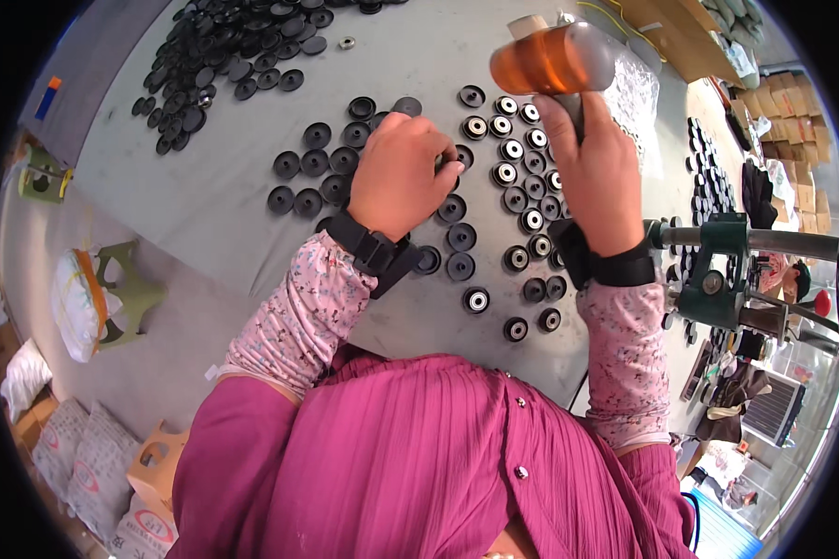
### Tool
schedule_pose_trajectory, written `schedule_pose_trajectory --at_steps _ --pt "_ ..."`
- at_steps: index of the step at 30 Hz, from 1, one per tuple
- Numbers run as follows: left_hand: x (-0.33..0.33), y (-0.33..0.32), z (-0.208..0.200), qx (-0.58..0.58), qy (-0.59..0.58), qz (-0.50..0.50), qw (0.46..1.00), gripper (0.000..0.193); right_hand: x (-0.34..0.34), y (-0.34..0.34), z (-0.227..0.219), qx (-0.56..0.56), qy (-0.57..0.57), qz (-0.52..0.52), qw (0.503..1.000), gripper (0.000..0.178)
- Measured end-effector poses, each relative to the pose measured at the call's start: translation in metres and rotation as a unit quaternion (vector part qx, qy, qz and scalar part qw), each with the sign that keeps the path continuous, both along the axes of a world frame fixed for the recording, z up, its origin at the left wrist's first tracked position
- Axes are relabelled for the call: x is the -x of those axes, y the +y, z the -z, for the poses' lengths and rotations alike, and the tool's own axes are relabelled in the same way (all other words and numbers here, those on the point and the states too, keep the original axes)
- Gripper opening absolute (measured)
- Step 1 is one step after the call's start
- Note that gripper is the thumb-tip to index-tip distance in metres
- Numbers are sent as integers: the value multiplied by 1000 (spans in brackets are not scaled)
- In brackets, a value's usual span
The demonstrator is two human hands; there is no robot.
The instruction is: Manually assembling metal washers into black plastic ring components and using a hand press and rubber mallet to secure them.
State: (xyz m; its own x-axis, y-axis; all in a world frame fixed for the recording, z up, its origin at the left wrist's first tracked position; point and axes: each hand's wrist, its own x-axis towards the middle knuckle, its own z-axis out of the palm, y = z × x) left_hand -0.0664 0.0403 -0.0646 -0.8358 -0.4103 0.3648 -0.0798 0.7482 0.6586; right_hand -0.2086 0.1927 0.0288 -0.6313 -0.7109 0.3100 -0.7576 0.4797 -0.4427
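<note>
My right hand (598, 182) grips the handle of a mallet, its thick amber-orange and clear head (555, 61) raised above the table. My left hand (403, 177) is over the middle of the table, fingers curled and pinched together. What they hold, if anything, is too small or hidden to name. Around the left hand lie several round black plastic caps (318, 136) with a post in the centre. Between my hands and nearer me, several black caps with a shiny metal bearing ring (503, 173) stand in loose rows.
A large heap of black caps (242, 42) covers the far left of the grey table (158, 168). One loose metal bearing (347, 43) lies beside it. A green metal press (715, 270) stands at my right. Clear plastic wrap (636, 93) lies behind the mallet. Green stools (126, 289) are at the left.
</note>
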Motion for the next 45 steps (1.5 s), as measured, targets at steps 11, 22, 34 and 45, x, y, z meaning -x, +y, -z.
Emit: schedule_pose_trajectory --at_steps 11,22,34,45 --pt "3 -2 1 7 -16 -3 1000 11 -6 28 -19 6 -57 52 997 35" --pt "3 -9 2 -13 -39 3 999 13 -27 55 -23 38 -86 77 993 34" --pt "-14 -57 -15 -96 39 -201 974 21 -61 164 -2 -45 -186 -3 981 35" --pt "7 -89 9 103 -97 -122 982 37 -105 415 6 -108 -92 271 952 38"
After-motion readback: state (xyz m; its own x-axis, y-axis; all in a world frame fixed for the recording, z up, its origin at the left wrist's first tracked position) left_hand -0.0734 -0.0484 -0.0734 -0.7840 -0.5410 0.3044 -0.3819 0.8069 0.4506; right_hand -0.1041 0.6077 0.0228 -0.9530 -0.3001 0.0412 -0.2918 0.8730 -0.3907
